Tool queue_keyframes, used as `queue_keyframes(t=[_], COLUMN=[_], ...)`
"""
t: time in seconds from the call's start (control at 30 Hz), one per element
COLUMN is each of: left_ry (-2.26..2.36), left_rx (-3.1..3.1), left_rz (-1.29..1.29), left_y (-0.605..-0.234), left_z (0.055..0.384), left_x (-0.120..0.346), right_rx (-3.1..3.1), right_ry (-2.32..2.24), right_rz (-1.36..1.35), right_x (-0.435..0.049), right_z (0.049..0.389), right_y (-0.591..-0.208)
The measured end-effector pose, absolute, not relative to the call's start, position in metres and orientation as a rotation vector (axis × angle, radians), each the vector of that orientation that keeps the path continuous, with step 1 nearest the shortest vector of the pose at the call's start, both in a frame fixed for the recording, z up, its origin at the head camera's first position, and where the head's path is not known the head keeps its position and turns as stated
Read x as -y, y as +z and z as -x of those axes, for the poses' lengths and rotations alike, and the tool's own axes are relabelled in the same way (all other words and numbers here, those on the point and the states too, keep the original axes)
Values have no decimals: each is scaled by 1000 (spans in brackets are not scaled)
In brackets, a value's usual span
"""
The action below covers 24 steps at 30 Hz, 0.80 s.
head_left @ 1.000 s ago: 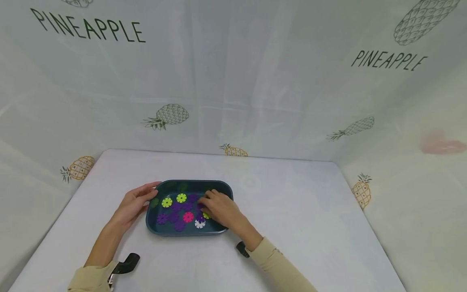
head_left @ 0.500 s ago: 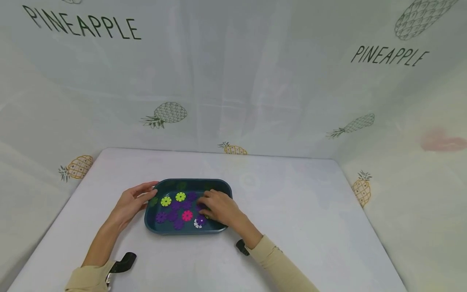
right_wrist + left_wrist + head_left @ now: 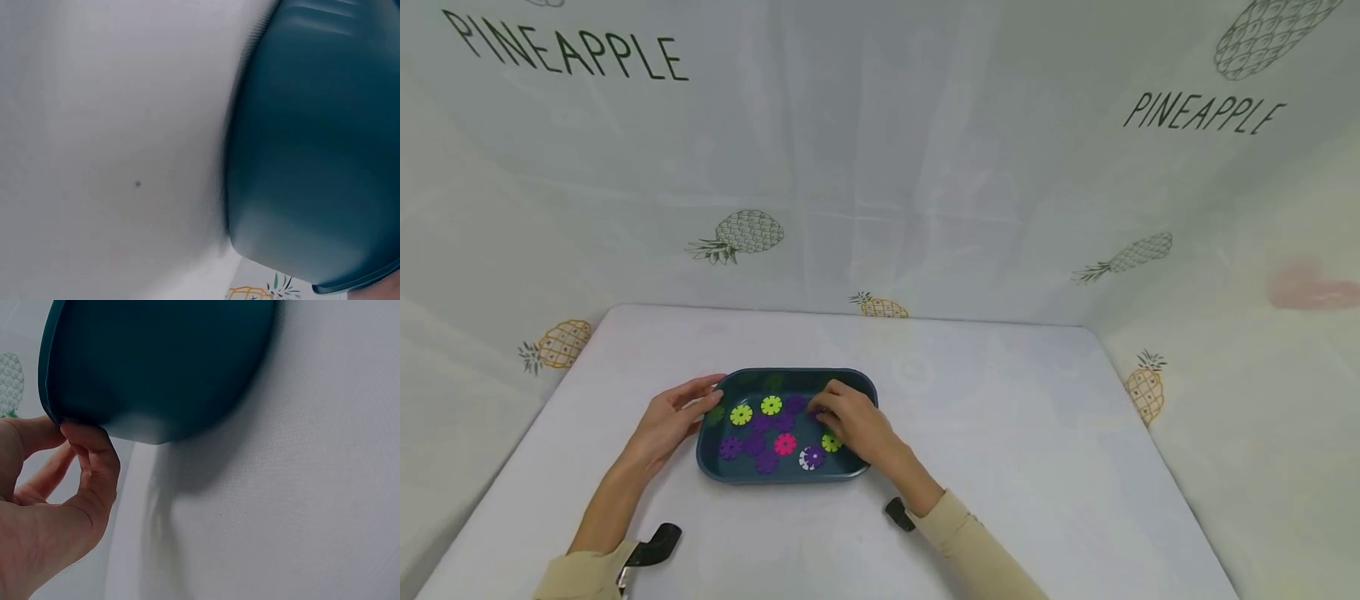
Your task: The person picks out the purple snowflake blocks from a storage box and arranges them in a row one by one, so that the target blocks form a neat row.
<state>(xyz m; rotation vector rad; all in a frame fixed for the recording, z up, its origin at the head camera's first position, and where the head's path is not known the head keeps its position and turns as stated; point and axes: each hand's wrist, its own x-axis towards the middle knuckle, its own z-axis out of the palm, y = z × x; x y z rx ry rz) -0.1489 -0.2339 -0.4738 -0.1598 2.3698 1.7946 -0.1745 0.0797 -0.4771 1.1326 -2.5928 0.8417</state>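
One white desk (image 3: 1037,458) carries a dark teal, rounded rectangular tray (image 3: 745,474). The left hand (image 3: 670,419) pinches its left rim. The right hand (image 3: 856,423) is curled inside it; whether this grip holds something, I cannot tell. On the tray bottom lie flat notched purple discs (image 3: 730,448), yellow-green discs (image 3: 771,405) and one pink disc (image 3: 785,444).

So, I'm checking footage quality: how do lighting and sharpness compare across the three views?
Head: fairly even light, tray and coloured pieces distinguishable; left wrist: dimmer, pale sheen on the tray's dark wall, soft shadow on the table; right wrist: pale sheen low on the tray, ribbed fringe along its edge.
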Motion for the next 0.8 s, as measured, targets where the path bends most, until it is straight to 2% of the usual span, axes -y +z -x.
queue_keyframes(t=[0.23, 0.6, 0.8], left_ry=[1817, 1817, 1808], left_rx=[-2369, -2368, -2375], left_rz=[181, 194, 191], left_y=[-475, -476, -475], left_z=[148, 147, 148], left_x=[233, 233, 233], right_rx=[2374, 2208, 2238], right_ry=[1243, 1666, 1814], right_rz=[-1049, -683, -459], right_x=[-83, -96, -106], right_z=[179, 192, 196], right_y=[-478, -482, -466])
